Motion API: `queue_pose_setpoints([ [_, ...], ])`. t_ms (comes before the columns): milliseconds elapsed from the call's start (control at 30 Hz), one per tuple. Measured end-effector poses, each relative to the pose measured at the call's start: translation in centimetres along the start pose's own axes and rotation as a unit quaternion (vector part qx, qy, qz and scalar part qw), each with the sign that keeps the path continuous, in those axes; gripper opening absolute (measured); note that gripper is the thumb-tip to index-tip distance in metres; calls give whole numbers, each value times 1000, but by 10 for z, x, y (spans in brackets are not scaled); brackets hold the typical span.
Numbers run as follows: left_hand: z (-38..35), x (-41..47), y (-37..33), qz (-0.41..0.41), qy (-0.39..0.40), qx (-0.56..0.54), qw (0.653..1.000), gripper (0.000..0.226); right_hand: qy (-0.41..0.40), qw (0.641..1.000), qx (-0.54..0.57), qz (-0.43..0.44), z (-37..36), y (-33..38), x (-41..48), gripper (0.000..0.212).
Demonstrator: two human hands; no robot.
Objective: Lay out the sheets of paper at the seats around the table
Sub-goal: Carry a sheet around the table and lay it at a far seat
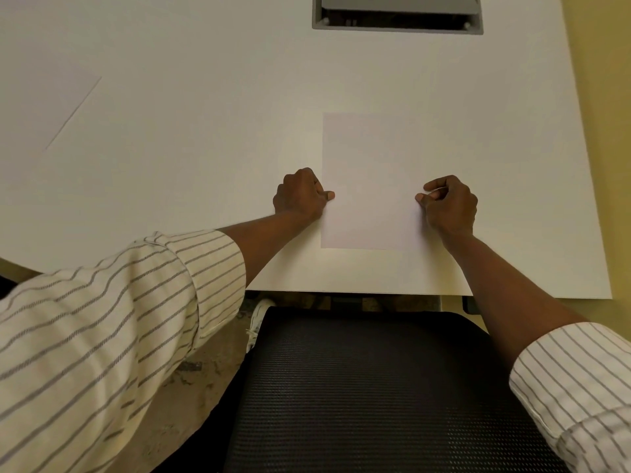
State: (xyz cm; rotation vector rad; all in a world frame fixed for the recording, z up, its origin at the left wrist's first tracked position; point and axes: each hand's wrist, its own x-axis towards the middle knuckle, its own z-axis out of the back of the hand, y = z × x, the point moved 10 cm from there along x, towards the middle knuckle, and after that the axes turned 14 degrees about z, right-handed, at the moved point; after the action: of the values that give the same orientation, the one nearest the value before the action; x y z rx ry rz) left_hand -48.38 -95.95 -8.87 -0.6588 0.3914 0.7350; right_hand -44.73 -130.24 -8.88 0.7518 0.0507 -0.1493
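A white sheet of paper (370,172) lies flat on the white table (191,138), upright in front of me near the table's front edge. My left hand (300,196) pinches the sheet's left edge with thumb and curled fingers. My right hand (449,204) pinches its right edge the same way. A second sheet (44,107) lies flat on the table at the far left, turned at an angle.
A black mesh chair back (375,387) stands right below the table's front edge. A grey cable hatch (397,11) is set in the table at the top. A yellow wall (604,97) runs along the table's right side. A white shoe (257,322) shows on the floor.
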Motion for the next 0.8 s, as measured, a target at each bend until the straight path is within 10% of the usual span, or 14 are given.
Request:
queue_pose_setpoints([
  [800, 43, -32, 45, -23, 141, 50, 989, 27, 80, 994, -72, 29, 1, 95, -69, 16],
])
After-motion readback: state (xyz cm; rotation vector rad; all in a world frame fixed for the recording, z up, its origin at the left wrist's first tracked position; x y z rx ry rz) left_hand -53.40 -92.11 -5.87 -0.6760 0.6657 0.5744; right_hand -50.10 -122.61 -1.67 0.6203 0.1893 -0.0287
